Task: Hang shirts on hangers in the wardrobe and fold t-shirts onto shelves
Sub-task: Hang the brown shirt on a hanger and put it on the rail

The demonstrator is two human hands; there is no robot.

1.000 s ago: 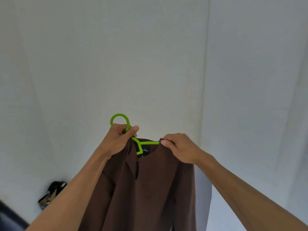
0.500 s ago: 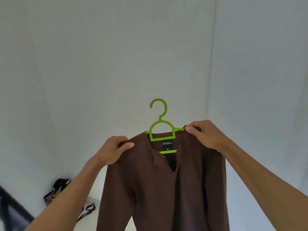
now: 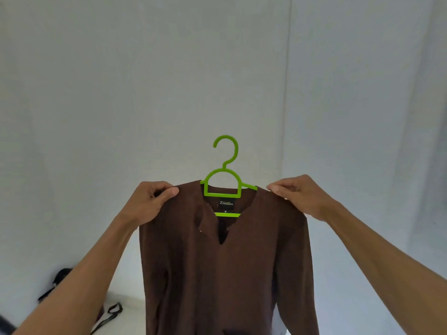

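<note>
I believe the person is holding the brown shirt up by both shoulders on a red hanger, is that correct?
Not quite: the hanger is bright green, not red, as the head view shows. The rest holds: the left hand and right hand each grip a shoulder of the brown shirt, holding it up.

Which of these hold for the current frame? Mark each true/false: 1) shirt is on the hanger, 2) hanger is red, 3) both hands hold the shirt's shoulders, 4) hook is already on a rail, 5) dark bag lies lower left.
1) True: the brown shirt sits on the hanger.
2) False: the hanger is bright green.
3) True: the left hand and right hand each pinch a shoulder.
4) False: the hook is free, against the white wall; no rail shows.
5) True: a dark bag with straps lies there.
</note>
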